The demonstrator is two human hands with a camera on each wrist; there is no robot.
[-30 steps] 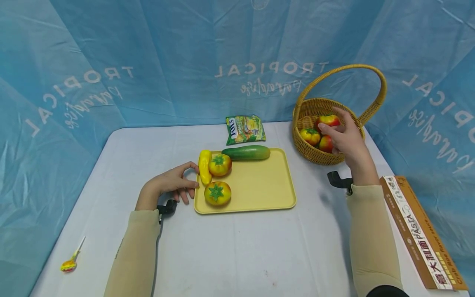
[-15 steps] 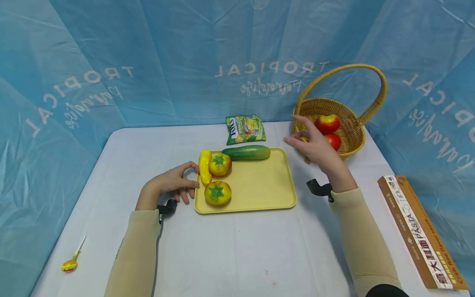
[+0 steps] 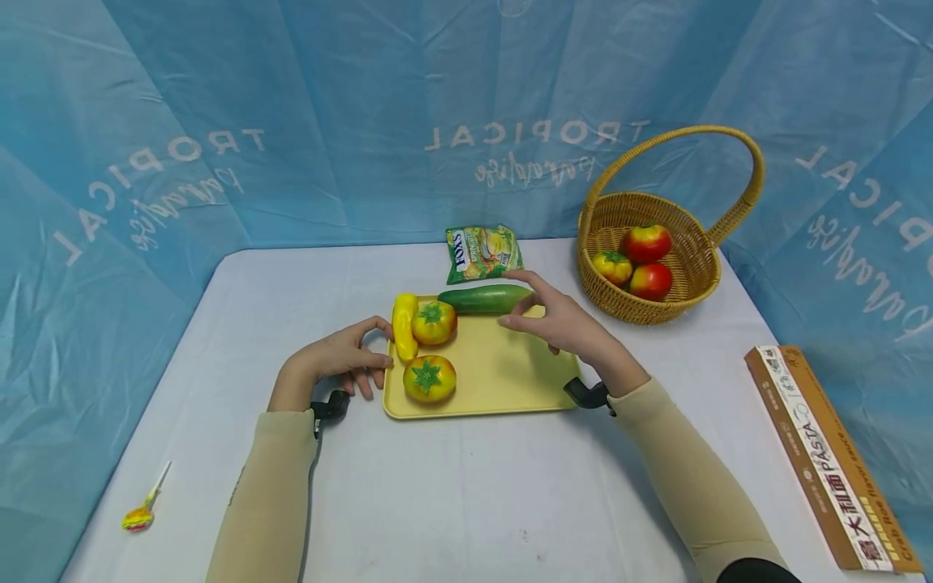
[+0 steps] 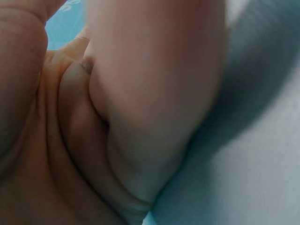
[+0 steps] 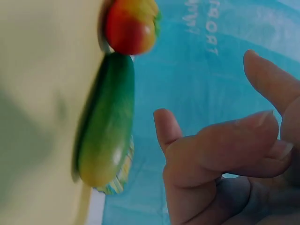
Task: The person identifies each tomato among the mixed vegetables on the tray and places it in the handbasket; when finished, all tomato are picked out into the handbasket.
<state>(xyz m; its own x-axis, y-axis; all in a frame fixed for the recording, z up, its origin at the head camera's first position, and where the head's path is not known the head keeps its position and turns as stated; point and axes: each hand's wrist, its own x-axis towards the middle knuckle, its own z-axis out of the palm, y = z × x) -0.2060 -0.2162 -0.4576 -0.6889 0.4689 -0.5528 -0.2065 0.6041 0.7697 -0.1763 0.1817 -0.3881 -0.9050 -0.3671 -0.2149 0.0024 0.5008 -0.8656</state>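
Note:
My right hand [image 3: 557, 324] hovers over the right part of a yellow tray [image 3: 488, 380], thumb and fingers apart, holding nothing. Near its fingertips lies a green cucumber [image 3: 477, 300] along the tray's back edge; the right wrist view shows the cucumber [image 5: 107, 126] whole. At the tray's left rim, my left hand [image 3: 338, 356] touches with index finger and thumb, fingers loosely bent. Beside that hand are a yellow banana [image 3: 404, 328] and two yellow-red fruits with green leafy tops, a rear fruit [image 3: 434, 324] and a front fruit [image 3: 430, 379]. My left palm [image 4: 70, 140] fills the left wrist view.
Back right stands a wicker basket [image 3: 634, 312] with a tall handle and three red-yellow fruits inside. A green FOX'S candy bag [image 3: 483, 254] lies behind the tray. On the right is a long pasta box [image 3: 831, 461]; at front left, a lollipop [image 3: 138, 517].
My right hand has moved from over the basket leftward to above the tray, empty. The basket's fruits are uncovered again. My left hand stays at the tray's rim.

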